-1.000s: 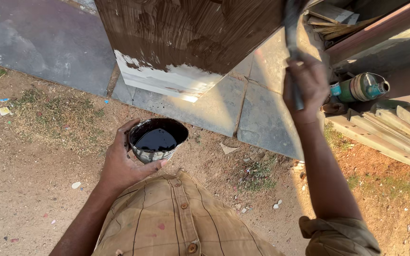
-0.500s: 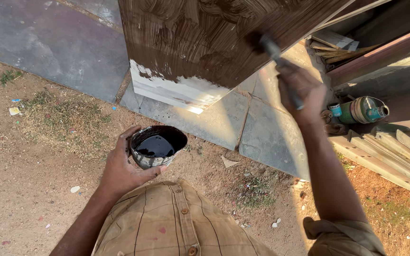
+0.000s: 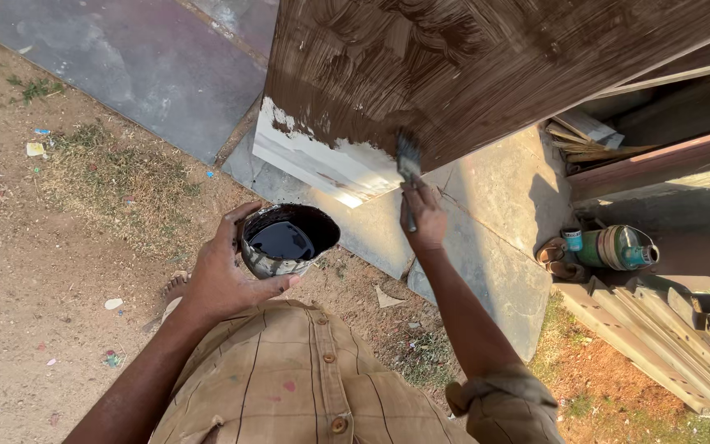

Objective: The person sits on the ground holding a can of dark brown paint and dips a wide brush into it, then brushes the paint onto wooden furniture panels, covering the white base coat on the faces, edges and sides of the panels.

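1. Where the brush stood high by the panel's right edge half a second ago, the right hand (image 3: 423, 215) has come down and left, and now sets the paintbrush (image 3: 408, 168) on the lower edge of the wooden panel (image 3: 470, 74), right at the line between brown paint and the bare white strip (image 3: 322, 164)
2. Its fingers are closed around the brush handle, bristles up against the board
3. While the right hand moved, the left hand (image 3: 223, 275) stayed low in front of the tan shirt (image 3: 306, 386), fingers wrapped about the paint can (image 3: 287, 240), which sits upright with dark paint inside
4. Can and brush are apart, the can lower and to the left of the brush
5. More of the white strip shows than before, as the view has shifted
6. Right of the arm, a green tool (image 3: 610, 248) lies beside stacked planks (image 3: 659, 329) on the ground
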`<action>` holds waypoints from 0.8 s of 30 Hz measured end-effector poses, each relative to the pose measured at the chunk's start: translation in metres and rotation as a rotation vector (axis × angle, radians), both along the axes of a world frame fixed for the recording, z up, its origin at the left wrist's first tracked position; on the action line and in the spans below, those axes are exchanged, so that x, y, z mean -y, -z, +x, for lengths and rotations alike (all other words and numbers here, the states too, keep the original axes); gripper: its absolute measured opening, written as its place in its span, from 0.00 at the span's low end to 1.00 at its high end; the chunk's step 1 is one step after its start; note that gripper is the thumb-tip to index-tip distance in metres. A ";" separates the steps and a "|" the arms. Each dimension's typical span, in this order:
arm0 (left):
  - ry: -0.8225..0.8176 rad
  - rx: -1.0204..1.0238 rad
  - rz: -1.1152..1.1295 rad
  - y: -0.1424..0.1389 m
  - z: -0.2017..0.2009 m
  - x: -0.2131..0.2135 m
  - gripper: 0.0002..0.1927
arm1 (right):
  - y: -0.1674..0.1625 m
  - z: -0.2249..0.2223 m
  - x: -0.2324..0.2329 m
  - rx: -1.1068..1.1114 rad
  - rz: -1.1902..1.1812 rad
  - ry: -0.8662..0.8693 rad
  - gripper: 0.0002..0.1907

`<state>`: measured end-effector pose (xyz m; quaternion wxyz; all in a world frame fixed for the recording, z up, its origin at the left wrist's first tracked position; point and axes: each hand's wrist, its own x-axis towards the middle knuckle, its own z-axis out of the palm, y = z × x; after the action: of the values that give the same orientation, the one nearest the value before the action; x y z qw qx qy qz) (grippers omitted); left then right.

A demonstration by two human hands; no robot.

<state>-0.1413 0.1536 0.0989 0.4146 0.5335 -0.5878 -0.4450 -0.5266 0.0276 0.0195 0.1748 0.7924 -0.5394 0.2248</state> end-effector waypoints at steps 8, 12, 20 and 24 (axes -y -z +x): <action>-0.025 0.075 0.023 -0.006 0.021 0.008 0.60 | -0.084 -0.010 0.028 -0.002 0.188 -0.059 0.12; 0.016 0.055 0.030 -0.002 0.014 0.009 0.60 | -0.275 -0.013 0.037 0.105 -0.201 -0.366 0.17; 0.035 0.001 -0.024 -0.003 0.022 0.022 0.60 | -0.213 0.042 0.048 0.058 -0.333 -0.232 0.10; 0.004 -0.031 -0.036 0.000 0.044 0.025 0.60 | -0.021 0.067 0.042 -0.138 0.048 -0.071 0.11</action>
<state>-0.0976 0.1291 0.0993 0.4322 0.5179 -0.5903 -0.4434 -0.4599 -0.0147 0.0410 0.1845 0.8287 -0.5028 0.1627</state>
